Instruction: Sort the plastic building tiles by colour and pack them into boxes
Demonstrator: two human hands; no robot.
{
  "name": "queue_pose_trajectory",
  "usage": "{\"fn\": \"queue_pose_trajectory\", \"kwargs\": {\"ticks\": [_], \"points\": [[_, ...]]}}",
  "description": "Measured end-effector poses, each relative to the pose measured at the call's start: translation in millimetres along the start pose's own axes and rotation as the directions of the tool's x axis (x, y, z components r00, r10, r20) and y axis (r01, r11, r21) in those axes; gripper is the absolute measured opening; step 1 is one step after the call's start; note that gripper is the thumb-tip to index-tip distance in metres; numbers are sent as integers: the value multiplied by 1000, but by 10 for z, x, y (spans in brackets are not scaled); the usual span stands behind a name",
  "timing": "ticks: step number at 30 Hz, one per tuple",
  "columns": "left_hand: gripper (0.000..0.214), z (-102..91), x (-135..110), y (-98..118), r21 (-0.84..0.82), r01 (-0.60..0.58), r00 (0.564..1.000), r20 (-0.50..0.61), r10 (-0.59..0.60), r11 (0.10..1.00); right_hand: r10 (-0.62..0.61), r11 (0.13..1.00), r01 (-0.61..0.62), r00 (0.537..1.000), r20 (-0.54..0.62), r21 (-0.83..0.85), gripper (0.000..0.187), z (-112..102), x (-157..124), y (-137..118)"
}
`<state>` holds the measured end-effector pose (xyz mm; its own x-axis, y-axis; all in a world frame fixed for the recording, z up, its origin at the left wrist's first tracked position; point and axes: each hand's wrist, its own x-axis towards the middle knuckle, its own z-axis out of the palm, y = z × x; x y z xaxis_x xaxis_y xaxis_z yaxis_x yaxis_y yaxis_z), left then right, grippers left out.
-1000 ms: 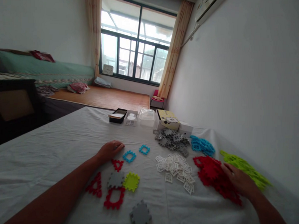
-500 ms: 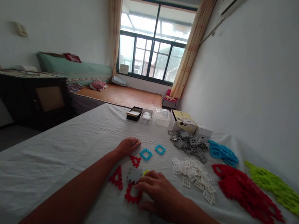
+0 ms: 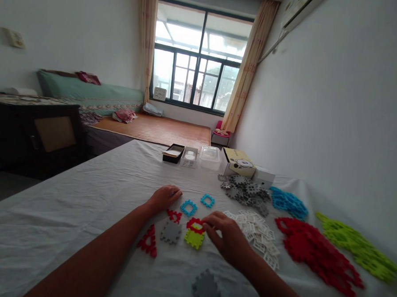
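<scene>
The right hand [image 3: 229,238] reaches in over the white cloth-covered tabletop [image 3: 82,213], its fingertips [image 3: 208,223] pinching the edge of a red square frame-shaped plastic tile [image 3: 194,222] that lies tilted on the far edge of a lime-green solid toothed plastic tile [image 3: 194,239]. The left hand [image 3: 164,196] rests palm down on the cloth, fingers loosely stretched and grasping nothing, just beside a small red triangular tile [image 3: 174,215] and near two blue square frame tiles [image 3: 188,207]. Left of the lime-green tile lies a grey solid toothed tile [image 3: 171,232], and further left, against the forearm, a red open triangular tile [image 3: 148,242]. Another grey toothed tile [image 3: 206,290] sits at the near edge, apart from the rest. To the right are sorted heaps: white lattice tiles [image 3: 255,233] touching the right wrist, dark grey tiles [image 3: 246,193] behind them, blue tiles [image 3: 289,203], red tiles [image 3: 313,252] and lime-green tiles [image 3: 356,250] near the wall. A row of small boxes [image 3: 211,158] stands along the far edge of the tabletop.
</scene>
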<state>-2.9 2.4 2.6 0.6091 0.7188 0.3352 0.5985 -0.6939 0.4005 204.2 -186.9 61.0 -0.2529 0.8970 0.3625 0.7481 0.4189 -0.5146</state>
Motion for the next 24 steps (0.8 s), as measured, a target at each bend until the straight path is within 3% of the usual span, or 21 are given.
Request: {"fn": "queue_pose_trajectory", "kwargs": {"ticks": [2, 4, 6, 10, 12, 16, 19, 21, 24], "points": [[36, -17, 0, 7, 0, 4, 1000, 7, -4, 1000, 133, 990, -128, 987, -85, 61, 30, -240, -113, 258], [36, -27, 3, 12, 3, 12, 1000, 8, -12, 1000, 280, 959, -265, 940, -194, 98, 34, -553, -306, 581], [36, -29, 9, 13, 8, 17, 1000, 11, -17, 1000, 411, 909, -410, 846, -340, 79, 39, -929, -576, 939], [37, -10, 25, -8, 8, 8, 1000, 16, -8, 1000, 523, 712, -699, 593, -612, -69, 38, -1666, -1217, 1663], [37, 0, 32, -24, 0, 5, 1000, 14, -5, 1000, 553, 646, -760, 533, -640, -75, 38, -1912, -1497, 1970], [38, 7, 39, -25, 6, 8, 1000, 23, -8, 1000, 539, 585, -782, 575, -616, -217, 40, -2083, -1733, 2277], [38, 3, 34, 1, 17, 28, 999, 24, -29, 999, 414, 554, -755, 616, -671, -351, 41, -1939, -1502, 2141], [38, 0, 29, 13, 7, 54, 998, 20, -54, 999, 323, 656, -649, 702, -634, -385, 39, -1685, -1178, 1877], [38, -1, 24, 0, -52, 89, 996, 4, -88, 995, 234, 882, -356, 900, -368, -310, 33, -1091, -602, 1304]]}}
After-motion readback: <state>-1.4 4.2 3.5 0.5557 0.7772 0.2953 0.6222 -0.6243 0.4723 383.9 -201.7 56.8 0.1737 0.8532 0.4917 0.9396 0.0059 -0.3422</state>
